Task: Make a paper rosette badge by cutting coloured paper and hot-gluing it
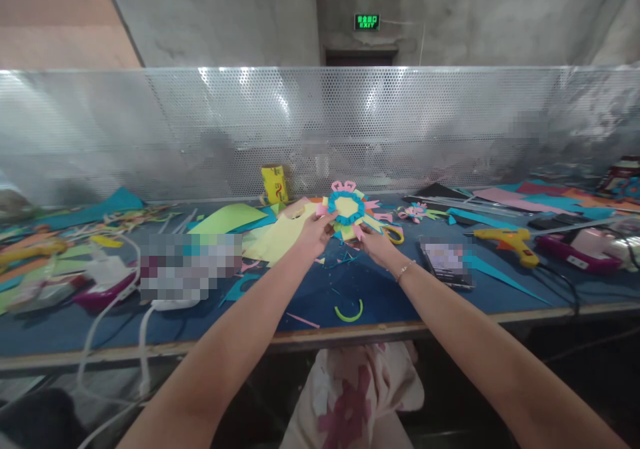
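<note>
Between my two hands is a paper flower (pixel 349 208) with a pale yellow centre, a frilled blue ring and pink and yellow pieces around its edge. My left hand (pixel 317 233) grips its lower left side, fingers closed on it. On the lower right, my right hand (pixel 376 244) pinches the flower's edge. It is held up over the blue table, facing me. Just right of it lie yellow-handled scissors (pixel 397 236), partly hidden by the flower and my right hand. Beyond them rests a smaller pink and blue paper piece (pixel 416 212).
A yellow glue gun (pixel 510 241) and a phone (pixel 447 262) lie to the right. Coloured paper sheets (pixel 231 218) and scraps cover the left. A yellow box (pixel 275 184) stands by the perforated metal screen (pixel 220 129). White cables (pixel 145 342) hang over the table's front edge.
</note>
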Available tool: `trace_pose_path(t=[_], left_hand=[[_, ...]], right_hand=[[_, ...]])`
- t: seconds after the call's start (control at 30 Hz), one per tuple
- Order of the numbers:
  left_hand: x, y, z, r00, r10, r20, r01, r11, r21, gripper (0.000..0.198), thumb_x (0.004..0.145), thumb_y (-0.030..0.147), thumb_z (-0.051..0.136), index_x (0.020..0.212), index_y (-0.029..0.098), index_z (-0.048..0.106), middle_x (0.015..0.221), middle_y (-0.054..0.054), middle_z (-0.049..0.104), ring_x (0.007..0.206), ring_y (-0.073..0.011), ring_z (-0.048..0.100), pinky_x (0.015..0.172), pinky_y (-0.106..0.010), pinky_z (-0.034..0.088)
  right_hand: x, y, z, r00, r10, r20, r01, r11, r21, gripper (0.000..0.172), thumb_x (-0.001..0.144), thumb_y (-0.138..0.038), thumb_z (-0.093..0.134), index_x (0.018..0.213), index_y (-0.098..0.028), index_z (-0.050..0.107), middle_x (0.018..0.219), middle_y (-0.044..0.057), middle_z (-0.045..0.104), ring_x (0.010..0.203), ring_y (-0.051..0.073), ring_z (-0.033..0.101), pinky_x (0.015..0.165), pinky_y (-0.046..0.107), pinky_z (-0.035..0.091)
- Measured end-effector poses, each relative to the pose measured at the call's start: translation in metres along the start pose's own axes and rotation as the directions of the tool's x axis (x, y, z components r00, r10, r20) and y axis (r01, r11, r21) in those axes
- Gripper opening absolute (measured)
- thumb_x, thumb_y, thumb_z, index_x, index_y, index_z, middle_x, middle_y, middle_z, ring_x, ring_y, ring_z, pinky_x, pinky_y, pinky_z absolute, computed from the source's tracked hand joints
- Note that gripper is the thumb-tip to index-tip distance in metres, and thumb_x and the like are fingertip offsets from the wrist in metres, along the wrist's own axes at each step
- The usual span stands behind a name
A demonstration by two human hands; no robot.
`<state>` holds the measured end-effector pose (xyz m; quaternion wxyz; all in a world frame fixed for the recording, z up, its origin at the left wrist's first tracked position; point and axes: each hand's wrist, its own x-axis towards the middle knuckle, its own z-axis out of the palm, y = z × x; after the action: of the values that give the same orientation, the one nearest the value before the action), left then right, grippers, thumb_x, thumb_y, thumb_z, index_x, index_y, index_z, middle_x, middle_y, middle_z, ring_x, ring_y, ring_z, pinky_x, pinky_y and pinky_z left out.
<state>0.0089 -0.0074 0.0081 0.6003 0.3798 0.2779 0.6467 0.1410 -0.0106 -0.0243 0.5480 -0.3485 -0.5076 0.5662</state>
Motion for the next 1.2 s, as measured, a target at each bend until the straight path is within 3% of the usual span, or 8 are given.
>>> trace_pose_path(t=[0.3, 0.7, 0.9, 1.07, 1.2], left_hand=[[-0.001, -0.002, 0.001, 1.0, 0.011, 0.007, -0.011, 1.0, -0.024, 0.017, 0.059, 0.008, 0.071, 0.073, 0.011, 0.061, 0.067, -0.003, 0.067, 0.065, -0.0131, 0.064, 0.068, -0.025, 0.05], [-0.004, -0.004, 0.007, 1.0, 0.0, -0.011, -0.001, 0.999, -0.041, 0.014, 0.062, 0.007, 0.067, 0.073, 0.011, 0.061, 0.065, -0.002, 0.065, 0.058, -0.0108, 0.061, 0.061, -0.023, 0.048], [-0.002, -0.006, 0.006, 0.993, 0.112, -0.027, -0.111, 0.994, 0.012, 0.022, 0.053, 0.011, 0.073, 0.07, 0.012, 0.059, 0.061, 0.001, 0.062, 0.058, -0.0105, 0.058, 0.061, -0.023, 0.045], [0.0, -0.009, 0.005, 0.98, 0.184, -0.074, -0.181, 0.983, 0.038, 0.027, 0.05, 0.013, 0.074, 0.071, 0.013, 0.057, 0.066, 0.0, 0.063, 0.061, -0.0105, 0.058, 0.062, -0.023, 0.044], [-0.002, -0.009, 0.007, 0.972, 0.214, -0.093, -0.209, 0.976, 0.06, 0.028, 0.051, 0.015, 0.074, 0.075, 0.014, 0.058, 0.069, 0.0, 0.064, 0.068, -0.0126, 0.06, 0.067, -0.025, 0.045]], right_hand=[[-0.001, 0.002, 0.003, 0.999, -0.042, -0.028, 0.042, 0.999, 0.0, 0.017, 0.065, -0.028, 0.061, 0.08, -0.023, 0.058, 0.079, -0.001, 0.063, 0.066, 0.011, 0.057, 0.063, 0.026, 0.048], [0.004, 0.013, 0.002, 0.98, -0.193, -0.054, 0.188, 0.979, -0.083, 0.023, 0.064, -0.042, 0.06, 0.069, -0.02, 0.055, 0.069, -0.001, 0.057, 0.066, 0.012, 0.053, 0.06, 0.026, 0.047], [-0.002, 0.004, 0.006, 0.993, -0.09, -0.072, 0.09, 0.996, -0.005, 0.023, 0.062, -0.038, 0.062, 0.075, -0.021, 0.055, 0.076, 0.0, 0.06, 0.07, 0.014, 0.055, 0.058, 0.025, 0.047], [-0.007, -0.007, 0.006, 0.996, 0.006, 0.09, -0.029, 0.966, 0.255, 0.019, 0.063, -0.031, 0.059, 0.079, -0.022, 0.054, 0.079, 0.001, 0.061, 0.073, 0.015, 0.058, 0.063, 0.028, 0.048], [-0.011, -0.014, 0.006, 0.99, 0.021, 0.136, -0.062, 0.95, 0.305, 0.015, 0.067, -0.03, 0.05, 0.08, -0.023, 0.052, 0.084, 0.001, 0.062, 0.08, 0.016, 0.058, 0.067, 0.03, 0.048]])
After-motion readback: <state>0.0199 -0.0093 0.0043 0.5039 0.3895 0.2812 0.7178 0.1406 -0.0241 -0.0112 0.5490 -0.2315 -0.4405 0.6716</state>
